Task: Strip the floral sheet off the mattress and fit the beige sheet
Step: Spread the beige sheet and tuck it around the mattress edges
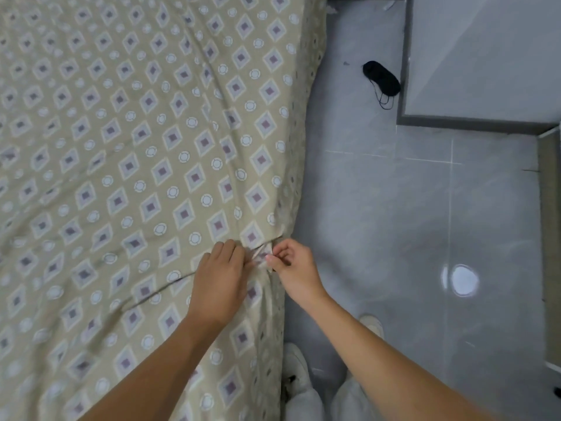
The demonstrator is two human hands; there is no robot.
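Note:
A beige sheet [145, 141] printed with diamonds and small circles covers the mattress and fills the left two thirds of the view. It hangs over the mattress's right edge, with long creases running toward that edge. My left hand [221, 281] lies on the sheet at that edge, its fingers curled into a bunched fold. My right hand [293, 267] is just beside it, off the side of the bed, pinching the same bunch of fabric [262, 253] between thumb and fingers. No floral sheet is in view.
Grey tiled floor [409, 223] runs along the right of the bed. A black eye mask [382, 78] lies on it near a dark-edged step. My feet in pale shoes [299, 369] stand close against the bed side.

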